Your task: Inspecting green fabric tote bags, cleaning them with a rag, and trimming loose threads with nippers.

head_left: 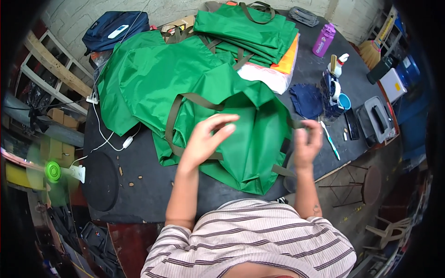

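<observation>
A green fabric bag [245,153] with dark olive strap handles lies in front of me, its mouth spread and its inside showing. My left hand [206,139] is over the bag's left part, beside the handle [172,121]. Its thumb and fingers are apart, with nothing between them. At the bag's right edge is my right hand [307,143], fingers bent and smeared by motion, close to the right-hand strap [283,170]. Whether it grips that strap I cannot tell. More green fabric [157,78] spreads out behind the bag.
Folded green bags [245,32] are stacked at the back. To the right stand a purple bottle [324,41], a caddy [330,90] with tape and a blue cup, and a toothbrush-like tool [330,140]. A white cable [99,125] and a green fan [53,171] are at left.
</observation>
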Action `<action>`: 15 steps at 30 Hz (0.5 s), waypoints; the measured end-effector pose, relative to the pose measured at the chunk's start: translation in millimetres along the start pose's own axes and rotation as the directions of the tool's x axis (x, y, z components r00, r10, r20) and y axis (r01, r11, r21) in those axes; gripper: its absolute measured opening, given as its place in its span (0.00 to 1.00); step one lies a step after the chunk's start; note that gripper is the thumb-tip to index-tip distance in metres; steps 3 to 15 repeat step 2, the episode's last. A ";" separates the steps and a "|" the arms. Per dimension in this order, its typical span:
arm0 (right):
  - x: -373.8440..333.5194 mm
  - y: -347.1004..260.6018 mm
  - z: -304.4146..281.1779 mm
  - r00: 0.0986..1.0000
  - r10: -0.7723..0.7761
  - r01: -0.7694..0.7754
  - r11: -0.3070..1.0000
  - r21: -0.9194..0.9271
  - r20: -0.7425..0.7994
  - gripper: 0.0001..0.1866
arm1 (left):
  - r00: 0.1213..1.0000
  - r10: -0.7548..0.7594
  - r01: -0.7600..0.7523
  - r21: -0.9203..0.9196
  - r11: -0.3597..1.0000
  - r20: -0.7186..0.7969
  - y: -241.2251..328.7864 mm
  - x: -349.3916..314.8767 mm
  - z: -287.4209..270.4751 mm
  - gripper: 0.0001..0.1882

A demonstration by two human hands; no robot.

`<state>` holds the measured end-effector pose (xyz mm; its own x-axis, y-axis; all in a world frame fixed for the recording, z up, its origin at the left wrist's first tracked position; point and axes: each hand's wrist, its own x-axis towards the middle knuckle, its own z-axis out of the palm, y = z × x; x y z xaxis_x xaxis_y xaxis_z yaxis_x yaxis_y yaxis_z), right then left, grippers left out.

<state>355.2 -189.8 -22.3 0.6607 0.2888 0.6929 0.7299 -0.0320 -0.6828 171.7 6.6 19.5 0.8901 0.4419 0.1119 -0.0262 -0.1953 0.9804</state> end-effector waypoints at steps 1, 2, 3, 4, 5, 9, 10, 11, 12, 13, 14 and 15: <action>1.7 24.3 -16.8 0.990 0.134 -0.134 0.991 0.003 -0.045 0.09 | 0.994 0.044 -0.050 -0.061 0.997 -0.099 1.7 -18.8 -7.4 0.15; 0.8 24.5 -15.0 0.990 0.137 -0.137 0.991 0.009 -0.040 0.09 | 0.984 0.055 -0.084 -0.173 0.981 -0.168 -0.3 -38.2 -16.2 0.13; 0.8 24.5 -15.0 0.990 0.137 -0.137 0.991 0.009 -0.040 0.09 | 0.984 0.055 -0.084 -0.173 0.981 -0.168 -0.3 -38.2 -16.2 0.13; 0.8 24.5 -15.0 0.990 0.137 -0.137 0.991 0.009 -0.040 0.09 | 0.984 0.055 -0.084 -0.173 0.981 -0.168 -0.3 -38.2 -16.2 0.13; 0.8 24.5 -15.0 0.990 0.137 -0.137 0.991 0.009 -0.040 0.09 | 0.984 0.055 -0.084 -0.173 0.981 -0.168 -0.3 -38.2 -16.2 0.13; 0.8 24.5 -15.0 0.990 0.137 -0.137 0.991 0.009 -0.040 0.09 | 0.984 0.055 -0.084 -0.173 0.981 -0.168 -0.3 -38.2 -16.2 0.13; 0.8 24.5 -15.0 0.990 0.137 -0.137 0.991 0.009 -0.040 0.09 | 0.984 0.055 -0.084 -0.173 0.981 -0.168 -0.3 -38.2 -16.2 0.13; 0.8 24.5 -15.0 0.990 0.137 -0.137 0.991 0.009 -0.040 0.09 | 0.984 0.055 -0.084 -0.173 0.981 -0.168 -0.3 -38.2 -16.2 0.13; 0.8 24.5 -15.0 0.990 0.137 -0.137 0.991 0.009 -0.040 0.09 | 0.984 0.055 -0.084 -0.173 0.981 -0.168 -0.3 -38.2 -16.2 0.13; 0.8 24.5 -15.0 0.990 0.137 -0.137 0.991 0.009 -0.040 0.09 | 0.984 0.055 -0.084 -0.173 0.981 -0.168 -0.3 -38.2 -16.2 0.13; 0.8 24.5 -15.0 0.990 0.137 -0.137 0.991 0.009 -0.040 0.09 | 0.984 0.055 -0.084 -0.173 0.981 -0.168 -0.3 -38.2 -16.2 0.13; 0.8 24.5 -15.0 0.990 0.137 -0.137 0.991 0.009 -0.040 0.09 | 0.984 0.055 -0.084 -0.173 0.981 -0.168 -0.3 -38.2 -16.2 0.13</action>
